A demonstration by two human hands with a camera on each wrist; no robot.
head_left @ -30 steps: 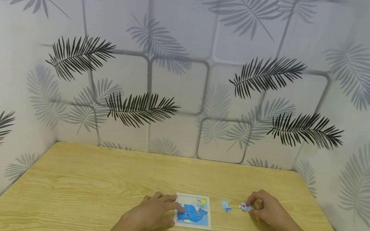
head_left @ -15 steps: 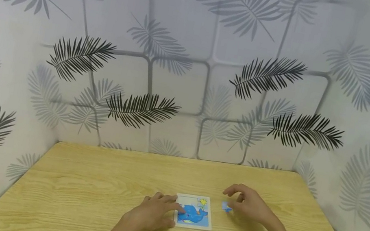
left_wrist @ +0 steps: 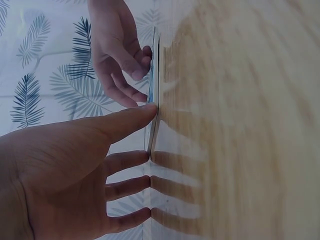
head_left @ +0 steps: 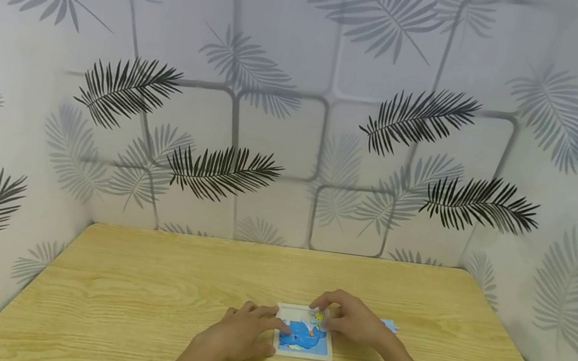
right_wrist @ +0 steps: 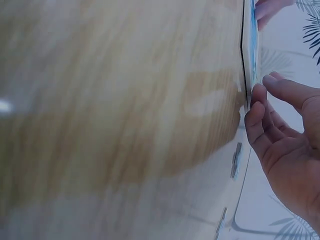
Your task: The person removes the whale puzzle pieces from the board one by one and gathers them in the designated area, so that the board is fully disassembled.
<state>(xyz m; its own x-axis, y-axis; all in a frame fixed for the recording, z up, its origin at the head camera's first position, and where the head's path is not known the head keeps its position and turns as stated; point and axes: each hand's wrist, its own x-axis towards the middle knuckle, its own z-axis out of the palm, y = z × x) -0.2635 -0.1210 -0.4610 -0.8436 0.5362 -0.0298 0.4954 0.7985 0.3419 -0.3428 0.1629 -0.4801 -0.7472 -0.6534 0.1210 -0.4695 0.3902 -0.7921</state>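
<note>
A small square jigsaw board [head_left: 301, 355] with a white frame lies on the table, showing a blue whale and a yellow sun piece [head_left: 320, 316]. My left hand [head_left: 239, 330] rests at its left side, one finger on the whale picture and the thumb by the frame's edge. Over the board's upper right corner is my right hand [head_left: 357, 321], its fingers and thumb bent around the sun piece. No grip on that piece shows. A loose blue jigsaw piece [head_left: 389, 325] lies behind the right hand. Two loose pieces lie on the table in the right wrist view, the nearer jigsaw piece [right_wrist: 236, 160] below the fingers.
The wood-grain table [head_left: 160, 287] stands against a wall with leaf-patterned covering [head_left: 290, 110], which also rises at the left and right sides.
My right hand has moved left from the loose pieces to the board's upper right corner, leaving them on the table. My left hand has stayed in place.
</note>
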